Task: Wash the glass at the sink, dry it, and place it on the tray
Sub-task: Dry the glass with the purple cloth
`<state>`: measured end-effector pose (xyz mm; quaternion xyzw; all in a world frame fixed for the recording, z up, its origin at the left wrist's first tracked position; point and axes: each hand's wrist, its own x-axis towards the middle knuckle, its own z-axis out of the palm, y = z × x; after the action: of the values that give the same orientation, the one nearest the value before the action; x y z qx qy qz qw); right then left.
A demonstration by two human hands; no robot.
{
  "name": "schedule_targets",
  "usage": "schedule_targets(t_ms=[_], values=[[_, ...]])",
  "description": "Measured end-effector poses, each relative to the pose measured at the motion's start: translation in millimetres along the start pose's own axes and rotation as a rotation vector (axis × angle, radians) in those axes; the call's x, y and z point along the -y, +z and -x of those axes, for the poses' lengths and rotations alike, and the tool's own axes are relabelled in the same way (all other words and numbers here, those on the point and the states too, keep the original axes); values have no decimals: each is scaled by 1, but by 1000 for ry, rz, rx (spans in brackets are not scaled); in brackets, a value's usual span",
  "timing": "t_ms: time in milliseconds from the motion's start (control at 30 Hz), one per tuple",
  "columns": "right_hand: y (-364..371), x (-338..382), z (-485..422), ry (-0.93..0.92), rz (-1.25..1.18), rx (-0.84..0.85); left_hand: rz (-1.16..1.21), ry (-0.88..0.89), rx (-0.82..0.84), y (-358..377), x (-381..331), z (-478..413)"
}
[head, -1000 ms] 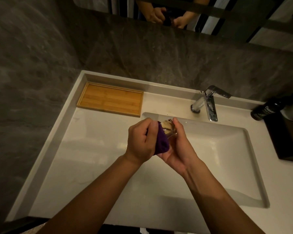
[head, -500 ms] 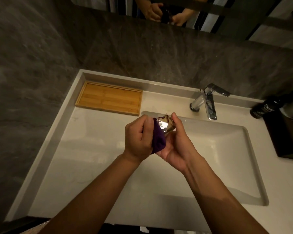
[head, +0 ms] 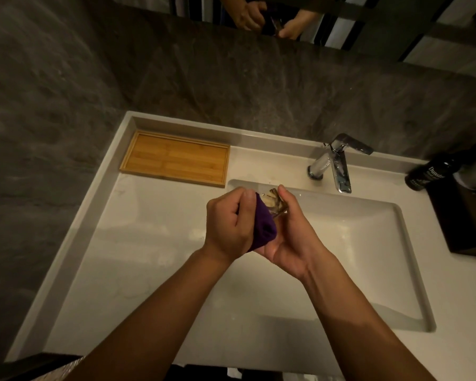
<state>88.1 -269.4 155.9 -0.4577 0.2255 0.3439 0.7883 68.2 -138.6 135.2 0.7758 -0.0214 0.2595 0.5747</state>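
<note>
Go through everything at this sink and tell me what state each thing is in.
glass: held in the right hand, off the counter
purple cloth: bunched in the left hand, pressed against the glass
faucet: no water running
wooden tray: nothing on it
dark bottle: lying tilted by the basin

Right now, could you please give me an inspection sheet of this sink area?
Surface: white countertop with inset sink basin; no water seen running from the faucet.
Job's things: glass held over the basin's left edge, purple cloth pressed against it; wooden tray at back left, nothing on it.
Clutter: dark bottle and dark box at right.
Hands: left hand grips the cloth; right hand holds the glass.
Cables: nothing seen.
Surroundings: grey stone wall, mirror above.
</note>
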Motion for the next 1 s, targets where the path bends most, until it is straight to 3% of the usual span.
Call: schedule_targets(t_ms=[200, 433, 667, 767, 867, 933, 1000], values=[[0, -4, -2, -254, 283, -48, -166, -83, 83, 2, 7, -14], [0, -1, -1, 16, -50, -22, 11, -6, -3, 2, 7, 3], [4, -6, -1, -262, 337, -95, -108, -74, 118, 3, 15, -18], [7, -2, 1, -230, 210, -84, -85, -37, 71, 3, 10, -16], [4, 0, 0, -38, -25, -47, 45, -38, -9, 5, 9, -5], [3, -2, -1, -8, 22, -46, 76, -86, -4, 4, 9, -3], [0, -2, -3, -101, 218, -119, 126, -202, 23, -1, 10, -8]])
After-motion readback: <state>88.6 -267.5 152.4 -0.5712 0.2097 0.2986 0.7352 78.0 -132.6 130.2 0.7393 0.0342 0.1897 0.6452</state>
